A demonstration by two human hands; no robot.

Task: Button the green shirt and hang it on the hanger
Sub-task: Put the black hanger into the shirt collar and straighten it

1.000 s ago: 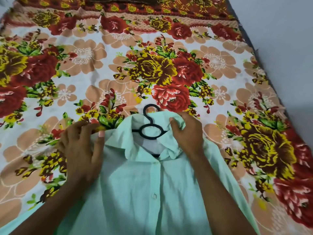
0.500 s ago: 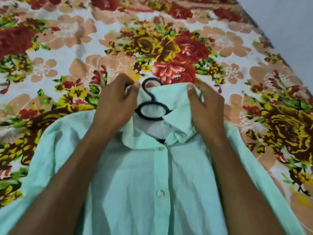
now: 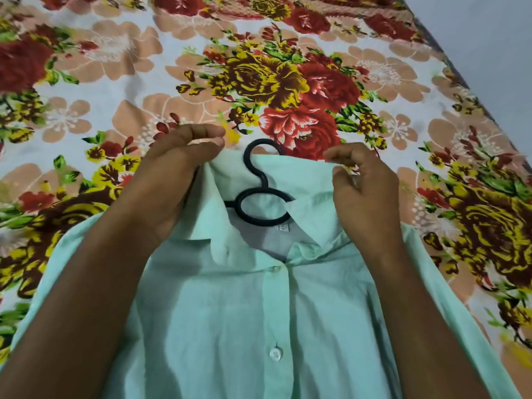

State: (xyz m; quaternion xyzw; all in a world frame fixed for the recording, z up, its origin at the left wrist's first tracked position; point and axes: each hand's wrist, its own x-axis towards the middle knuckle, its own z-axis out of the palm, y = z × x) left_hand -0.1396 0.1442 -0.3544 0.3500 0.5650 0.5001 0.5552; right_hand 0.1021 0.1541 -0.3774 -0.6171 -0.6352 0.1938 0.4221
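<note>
The mint-green shirt lies front up on the bed, its placket closed by two white buttons that show. A black plastic hanger sits inside the neck opening; only its hook and ring stick out above the collar. My left hand pinches the left side of the collar between thumb and fingers. My right hand pinches the collar's right edge with curled fingers. Both forearms lie over the shirt's chest.
A floral bedsheet in red, yellow and peach covers the bed all around the shirt. The bed's right edge runs diagonally beside a pale grey wall or floor at the upper right.
My left hand has come in from the shirt's left shoulder to the collar. Both hands now pull the collar's back edge up and outward. The camera has moved closer.
</note>
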